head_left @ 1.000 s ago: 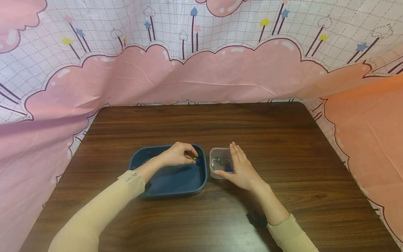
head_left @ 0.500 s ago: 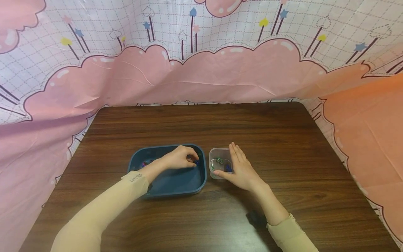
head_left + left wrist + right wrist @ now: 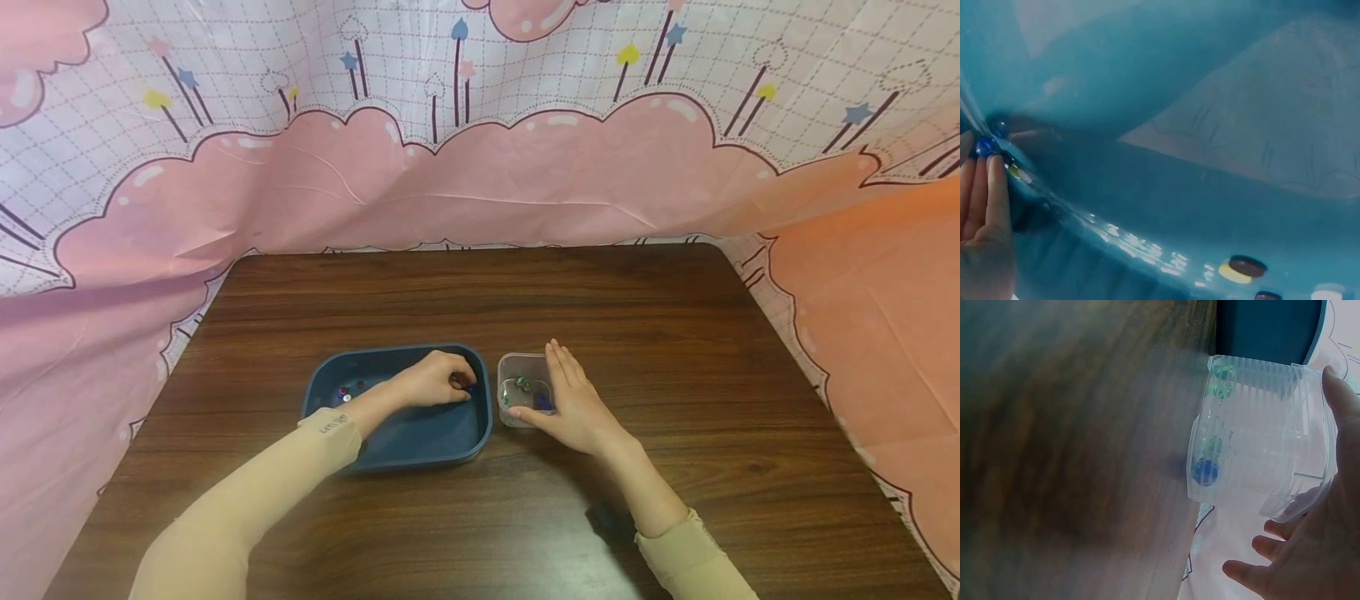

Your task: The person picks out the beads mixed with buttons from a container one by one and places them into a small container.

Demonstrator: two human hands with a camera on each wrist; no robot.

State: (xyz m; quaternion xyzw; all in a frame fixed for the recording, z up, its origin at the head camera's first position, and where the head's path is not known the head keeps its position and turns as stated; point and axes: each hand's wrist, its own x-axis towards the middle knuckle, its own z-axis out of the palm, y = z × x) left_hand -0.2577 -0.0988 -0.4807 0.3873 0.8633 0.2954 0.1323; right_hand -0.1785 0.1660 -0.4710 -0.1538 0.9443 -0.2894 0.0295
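Note:
My left hand [image 3: 432, 379] reaches into the right end of a dark blue tray [image 3: 408, 461]. Its thumb and fingertips pinch a blue glass marble [image 3: 985, 147] by the tray wall, seen at the edge of the left wrist view. A small yellow-green and white piece [image 3: 1017, 173] lies beside those fingertips. My right hand [image 3: 581, 408] rests against a clear plastic box [image 3: 523, 359], fingers straight along its right side and thumb at the near rim. Inside that box are green marbles [image 3: 1223, 381] and a blue marble [image 3: 1205, 471].
At the tray's left end lie several small round pieces, among them a white one [image 3: 347, 398], a red one [image 3: 342, 391] and a yellow one [image 3: 1235, 272]. The tray and box stand side by side on a brown wooden table [image 3: 480, 292]. A patterned curtain [image 3: 480, 183] hangs behind.
My left hand has moved slightly down and right in the tray, its fingertips closing in on the blue marble. More pieces show at the tray's left end. My right hand stays put.

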